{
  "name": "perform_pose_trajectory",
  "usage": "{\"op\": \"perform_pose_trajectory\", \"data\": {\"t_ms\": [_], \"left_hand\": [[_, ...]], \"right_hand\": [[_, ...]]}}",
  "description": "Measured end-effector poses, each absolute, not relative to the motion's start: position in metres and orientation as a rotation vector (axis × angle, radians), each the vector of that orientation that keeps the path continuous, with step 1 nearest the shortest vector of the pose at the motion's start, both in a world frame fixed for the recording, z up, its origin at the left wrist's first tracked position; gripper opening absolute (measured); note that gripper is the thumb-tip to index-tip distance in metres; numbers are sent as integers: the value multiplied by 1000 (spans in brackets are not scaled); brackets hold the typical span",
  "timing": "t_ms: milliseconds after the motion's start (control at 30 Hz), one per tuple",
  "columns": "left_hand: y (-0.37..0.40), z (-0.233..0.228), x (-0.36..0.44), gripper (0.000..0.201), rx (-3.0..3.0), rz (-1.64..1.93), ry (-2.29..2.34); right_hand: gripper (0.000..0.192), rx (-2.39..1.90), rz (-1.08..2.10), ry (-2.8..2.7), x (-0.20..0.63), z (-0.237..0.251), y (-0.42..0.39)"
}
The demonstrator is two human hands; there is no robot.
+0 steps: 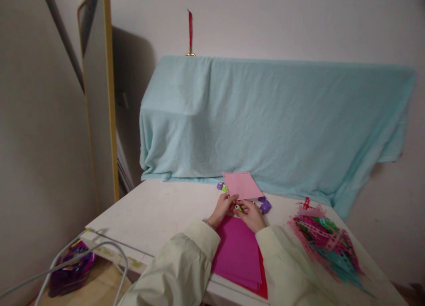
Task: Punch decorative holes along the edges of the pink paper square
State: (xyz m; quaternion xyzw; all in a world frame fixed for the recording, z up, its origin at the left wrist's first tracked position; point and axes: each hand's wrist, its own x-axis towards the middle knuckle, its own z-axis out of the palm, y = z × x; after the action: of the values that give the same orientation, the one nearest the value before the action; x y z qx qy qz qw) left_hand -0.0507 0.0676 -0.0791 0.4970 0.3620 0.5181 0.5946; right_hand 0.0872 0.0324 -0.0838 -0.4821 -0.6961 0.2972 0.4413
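A pink sheet of paper [244, 185] with small marks or holes along its top and left edges stands tilted above my hands. My left hand [223, 208] is closed at the lower left corner of this sheet, thumb on its near side. My right hand [251, 214] is closed around a small green craft punch [238, 207] with a white, eye-like spot, just below the sheet. The fingers partly hide the punch, and whether paper sits inside it I cannot tell. Under my wrists lies a stack of magenta paper [237, 248] with red paper [263, 275] beneath it.
Purple pieces [264, 205] lie right of my hands; small purple and green punches [222, 186] lie behind on the left. A pile of coloured, perforated strips [327, 239] covers the white table [156, 217] at right. A light blue cloth [265, 120] hangs behind. Cables [99, 243] cross the left corner.
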Motion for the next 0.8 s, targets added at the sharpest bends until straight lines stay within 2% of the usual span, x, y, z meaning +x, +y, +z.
{"op": "perform_pose_trajectory", "data": {"t_ms": [800], "left_hand": [[67,-77,-51,41,1251,1295,811]], "right_hand": [[31,-1129,789,-1664,87,-86,34]]}}
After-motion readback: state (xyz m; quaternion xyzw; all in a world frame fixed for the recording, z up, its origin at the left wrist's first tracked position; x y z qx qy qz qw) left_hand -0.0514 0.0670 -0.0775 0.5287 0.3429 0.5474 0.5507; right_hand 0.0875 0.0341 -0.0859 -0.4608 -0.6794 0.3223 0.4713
